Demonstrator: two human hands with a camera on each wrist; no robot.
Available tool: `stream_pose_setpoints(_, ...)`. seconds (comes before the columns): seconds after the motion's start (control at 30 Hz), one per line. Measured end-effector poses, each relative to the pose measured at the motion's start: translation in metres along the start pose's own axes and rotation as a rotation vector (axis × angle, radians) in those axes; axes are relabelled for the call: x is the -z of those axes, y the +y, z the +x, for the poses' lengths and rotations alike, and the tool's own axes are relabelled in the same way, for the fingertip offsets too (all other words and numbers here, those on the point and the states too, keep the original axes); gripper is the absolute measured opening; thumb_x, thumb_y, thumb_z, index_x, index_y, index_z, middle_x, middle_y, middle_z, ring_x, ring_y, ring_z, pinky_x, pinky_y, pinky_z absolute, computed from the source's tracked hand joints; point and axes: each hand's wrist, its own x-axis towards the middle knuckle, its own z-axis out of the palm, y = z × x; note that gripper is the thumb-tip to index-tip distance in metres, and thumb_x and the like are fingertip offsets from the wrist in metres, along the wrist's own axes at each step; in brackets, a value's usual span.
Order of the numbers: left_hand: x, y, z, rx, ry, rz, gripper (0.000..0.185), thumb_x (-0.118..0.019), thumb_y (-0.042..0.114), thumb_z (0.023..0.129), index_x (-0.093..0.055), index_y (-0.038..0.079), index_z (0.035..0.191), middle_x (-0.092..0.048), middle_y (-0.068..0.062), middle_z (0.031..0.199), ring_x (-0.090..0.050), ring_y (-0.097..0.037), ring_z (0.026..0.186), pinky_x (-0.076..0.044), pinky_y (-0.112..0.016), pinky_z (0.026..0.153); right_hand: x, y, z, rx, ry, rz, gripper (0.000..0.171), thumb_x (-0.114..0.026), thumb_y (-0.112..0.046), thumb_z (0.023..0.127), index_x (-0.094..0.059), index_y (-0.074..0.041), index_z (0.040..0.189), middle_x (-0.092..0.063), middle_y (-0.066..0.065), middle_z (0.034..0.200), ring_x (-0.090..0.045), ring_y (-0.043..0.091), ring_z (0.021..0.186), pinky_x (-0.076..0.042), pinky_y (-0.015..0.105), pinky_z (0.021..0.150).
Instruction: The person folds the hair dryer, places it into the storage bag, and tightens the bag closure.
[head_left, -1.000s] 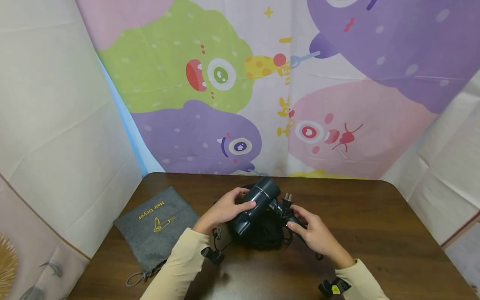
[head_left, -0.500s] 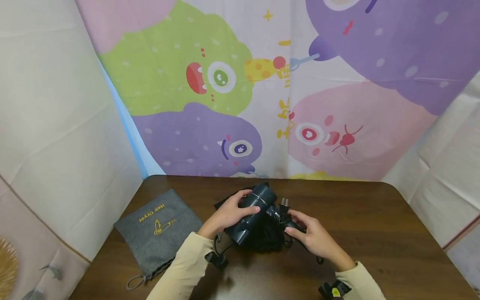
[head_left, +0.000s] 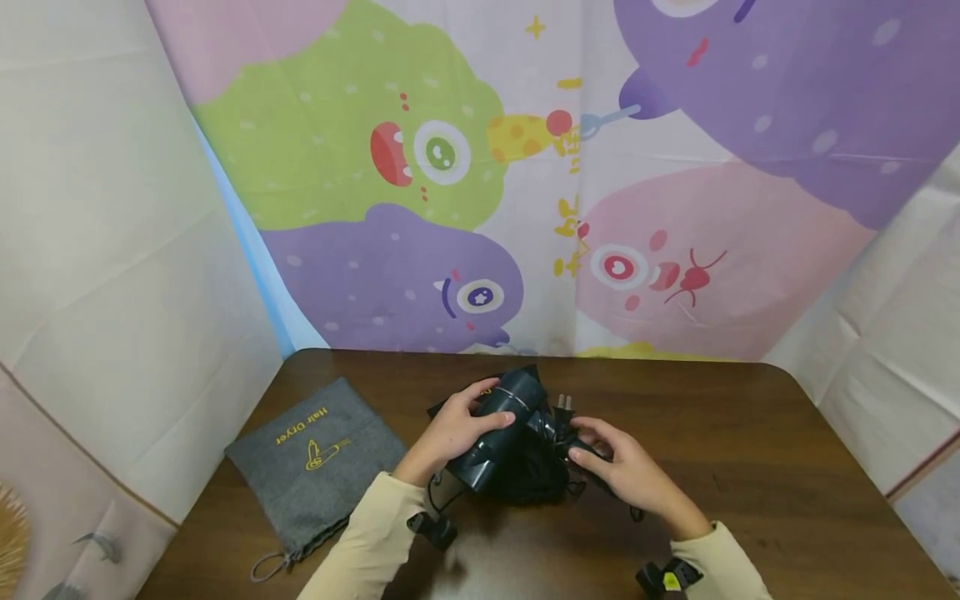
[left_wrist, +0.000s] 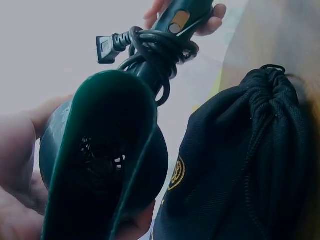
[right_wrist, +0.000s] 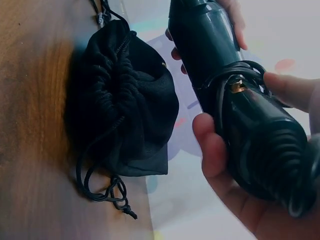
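Hair dryer (head_left: pixel 498 433) lowered slightly toward black pouch (head_left: pixel 536 475) (both hands moved with it); plug (head_left: pixel 562 406) sits lower.

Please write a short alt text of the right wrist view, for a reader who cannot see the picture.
A right hand grips the handle of a dark green hair dryer, with its black cord wound around the handle. To the left, a black drawstring pouch lies on a brown wooden table.

Left hand (left_wrist: pixel 20 170) grips the dark hair dryer (left_wrist: pixel 107 155), cord (left_wrist: pixel 160 50) coiled round its handle. Black drawstring pouch (left_wrist: pixel 250 165) sits just beside.
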Motion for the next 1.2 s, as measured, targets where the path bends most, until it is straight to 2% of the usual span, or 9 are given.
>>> stream_pose_setpoints(0.13,-0.001,0.0,-0.003,-0.006,0.026,-0.006,0.066,-0.07,0.04,0.088,-0.045,0.021,0.145,-0.059,-0.019,0.128,-0.061,-0.029,0.104,-0.055,-0.05,0.083,0.0,0.003,0.002,-0.047,-0.059,0.073,0.052,-0.056,-0.032,0.099,-0.048,0.002,0.137,-0.063,0.018,0.114,-0.065,0.02,0.077,-0.053,0.028,0.071)
stream_pose_setpoints(0.23,-0.002,0.0,-0.005,-0.011,0.042,-0.011,0.067,-0.071,0.04,0.087,-0.045,0.02,0.146,-0.06,-0.019,0.128,-0.062,-0.029,0.103,-0.055,-0.048,0.083,-0.001,0.004,0.002,-0.089,-0.102,0.129,0.058,-0.054,-0.034,0.1,-0.042,0.006,0.139,-0.063,0.023,0.112,-0.063,0.021,0.06,-0.053,0.031,0.061)
stream_pose_setpoints(0.4,-0.005,0.0,-0.007,-0.014,0.072,-0.01,0.068,-0.071,0.04,0.087,-0.045,0.019,0.146,-0.06,-0.019,0.131,-0.062,-0.029,0.105,-0.054,-0.046,0.083,-0.005,0.003,0.001,-0.089,-0.098,0.147,0.06,-0.055,-0.035,0.099,-0.041,0.008,0.139,-0.068,0.021,0.095,-0.06,0.015,0.056,-0.051,0.032,0.055)
stream_pose_setpoints(0.57,-0.01,-0.001,-0.01,-0.032,0.115,-0.059,0.068,-0.072,0.036,0.087,-0.045,0.018,0.146,-0.061,-0.02,0.129,-0.063,-0.028,0.102,-0.054,-0.044,0.081,-0.008,0.0,-0.002,-0.083,-0.039,0.179,0.055,-0.058,-0.031,0.098,-0.046,0.005,0.136,-0.069,0.023,0.089,-0.059,0.014,0.057,-0.052,0.032,0.053)
stream_pose_setpoints(0.77,-0.021,-0.001,-0.015,-0.061,0.172,-0.099,0.068,-0.072,0.034,0.086,-0.045,0.018,0.146,-0.065,-0.02,0.118,-0.065,-0.026,0.095,-0.055,-0.042,0.079,-0.01,-0.003,-0.007,-0.134,0.064,0.177,0.049,-0.063,-0.028,0.094,-0.052,-0.002,0.133,-0.071,0.02,0.087,-0.06,0.016,0.057,-0.053,0.035,0.053)
stream_pose_setpoints(0.93,-0.029,-0.001,-0.018,-0.045,0.222,-0.098,0.067,-0.072,0.036,0.086,-0.046,0.019,0.146,-0.065,-0.022,0.117,-0.065,-0.026,0.091,-0.056,-0.044,0.077,-0.015,-0.005,-0.008,-0.173,0.135,0.168,0.047,-0.066,-0.027,0.093,-0.055,-0.003,0.131,-0.072,0.018,0.089,-0.062,0.014,0.06,-0.054,0.036,0.056)
stream_pose_setpoints(1.0,-0.031,-0.001,-0.019,-0.04,0.236,-0.098,0.067,-0.072,0.037,0.086,-0.045,0.02,0.146,-0.064,-0.023,0.119,-0.065,-0.027,0.091,-0.056,-0.044,0.077,-0.017,-0.007,-0.009,-0.177,0.172,0.156,0.045,-0.066,-0.026,0.092,-0.057,-0.003,0.13,-0.072,0.019,0.094,-0.064,0.016,0.063,-0.054,0.034,0.055)
stream_pose_setpoints(1.13,-0.031,0.0,-0.019,-0.04,0.261,-0.092,0.067,-0.072,0.037,0.086,-0.046,0.021,0.145,-0.064,-0.023,0.121,-0.065,-0.027,0.092,-0.056,-0.044,0.077,-0.023,-0.008,-0.009,-0.17,0.241,0.129,0.041,-0.067,-0.025,0.091,-0.06,-0.006,0.127,-0.073,0.018,0.099,-0.063,0.013,0.068,-0.048,0.026,0.054)
stream_pose_setpoints(1.2,-0.031,0.0,-0.019,-0.046,0.277,-0.085,0.067,-0.072,0.038,0.086,-0.046,0.021,0.145,-0.065,-0.022,0.121,-0.066,-0.027,0.093,-0.056,-0.043,0.077,-0.025,-0.007,-0.009,-0.161,0.258,0.138,0.04,-0.068,-0.024,0.091,-0.061,-0.007,0.126,-0.073,0.014,0.089,-0.057,0.008,0.06,-0.043,0.024,0.051)
